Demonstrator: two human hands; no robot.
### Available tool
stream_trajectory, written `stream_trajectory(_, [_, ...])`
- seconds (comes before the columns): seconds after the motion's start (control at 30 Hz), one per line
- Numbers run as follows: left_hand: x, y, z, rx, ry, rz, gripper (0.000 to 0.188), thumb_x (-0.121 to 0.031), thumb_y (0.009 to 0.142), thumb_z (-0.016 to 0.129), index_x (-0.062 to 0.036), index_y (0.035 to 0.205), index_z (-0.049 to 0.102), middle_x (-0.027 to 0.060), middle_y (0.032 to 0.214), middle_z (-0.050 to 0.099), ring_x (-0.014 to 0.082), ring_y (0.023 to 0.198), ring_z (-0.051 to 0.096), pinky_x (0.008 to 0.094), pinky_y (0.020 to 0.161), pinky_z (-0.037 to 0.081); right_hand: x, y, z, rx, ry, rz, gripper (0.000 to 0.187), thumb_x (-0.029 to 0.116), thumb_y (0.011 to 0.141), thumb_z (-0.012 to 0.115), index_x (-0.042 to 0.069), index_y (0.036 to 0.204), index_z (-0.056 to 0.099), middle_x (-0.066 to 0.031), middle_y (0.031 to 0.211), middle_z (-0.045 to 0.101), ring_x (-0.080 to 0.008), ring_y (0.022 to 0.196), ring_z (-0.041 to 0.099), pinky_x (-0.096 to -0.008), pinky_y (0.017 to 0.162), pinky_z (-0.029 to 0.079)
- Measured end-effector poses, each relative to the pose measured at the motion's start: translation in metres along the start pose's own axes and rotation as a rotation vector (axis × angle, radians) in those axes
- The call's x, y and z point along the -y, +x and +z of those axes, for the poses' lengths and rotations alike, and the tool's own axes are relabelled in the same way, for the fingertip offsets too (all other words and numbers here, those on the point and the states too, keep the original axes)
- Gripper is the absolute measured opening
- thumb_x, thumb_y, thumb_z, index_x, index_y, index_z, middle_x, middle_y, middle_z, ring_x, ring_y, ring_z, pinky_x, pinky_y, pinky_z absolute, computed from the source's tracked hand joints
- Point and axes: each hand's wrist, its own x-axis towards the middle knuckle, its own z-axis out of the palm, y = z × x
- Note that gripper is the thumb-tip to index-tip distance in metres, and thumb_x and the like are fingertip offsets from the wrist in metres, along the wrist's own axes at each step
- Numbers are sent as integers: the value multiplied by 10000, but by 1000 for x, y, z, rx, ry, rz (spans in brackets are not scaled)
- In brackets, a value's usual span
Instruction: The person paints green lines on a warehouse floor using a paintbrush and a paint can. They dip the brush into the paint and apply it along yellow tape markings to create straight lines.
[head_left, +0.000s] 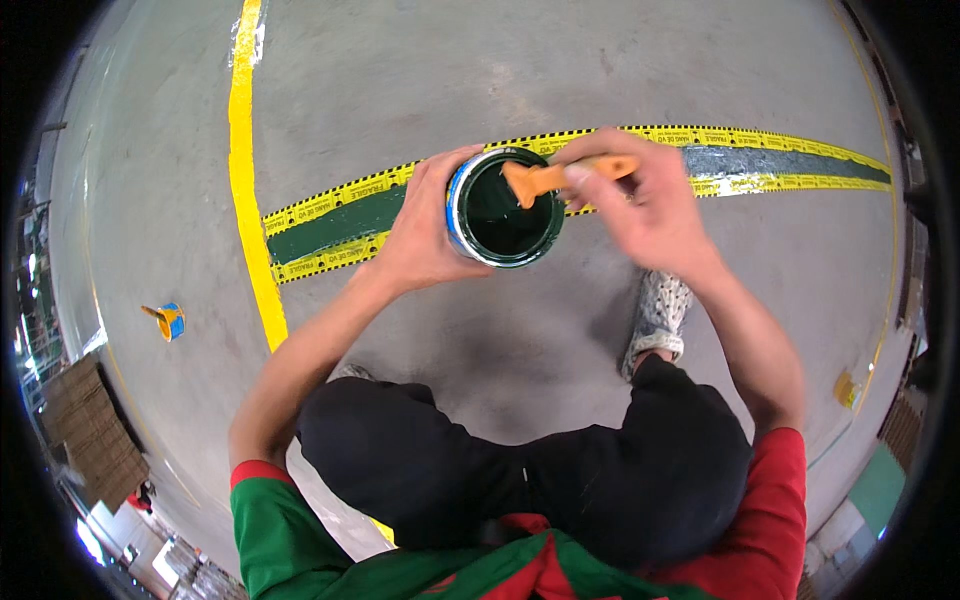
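Note:
My left hand [430,225] is wrapped round the left side of an open paint can [456,205] with a blue outer wall and dark green paint inside. Over the can's mouth, my right hand [650,205] grips a paintbrush by its orange handle [545,180]. The brush's wide end points down into the can, and its bristles cannot be made out against the dark paint. Behind the can, a green painted strip [335,230] runs across the floor between two rows of yellow printed tape [350,197]. Toward the right, part of that strip looks grey and shiny.
A yellow painted line [243,150] crosses the floor on the left. Farther left stands a small blue can [171,321] with a brush in it. A roll of yellow tape [847,389] lies at the far right. My shoe [660,310] is just below the strip.

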Motion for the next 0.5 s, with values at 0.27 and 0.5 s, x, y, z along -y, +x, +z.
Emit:
stream_trajectory(0.27, [-9, 61, 51, -14, -66, -246, 1096, -162, 536, 943, -60, 1472, 382, 145, 1425, 497, 341, 1330, 479, 439, 1137, 392, -103, -11, -126, -168, 714, 123, 234, 123, 1020, 570, -60, 1151, 631, -188, 1035, 716, -200, 827, 715, -340, 755, 595])
stream_trajectory(0.5, [-2, 65, 77, 21, 161, -402, 1143, -180, 537, 973, -36, 1476, 338, 163, 1447, 488, 307, 1346, 496, 408, 1145, 395, -188, -52, -149, -328, 657, 317, 223, 112, 1015, 596, -70, 1133, 650, -149, 996, 724, -178, 814, 708, -327, 742, 596])
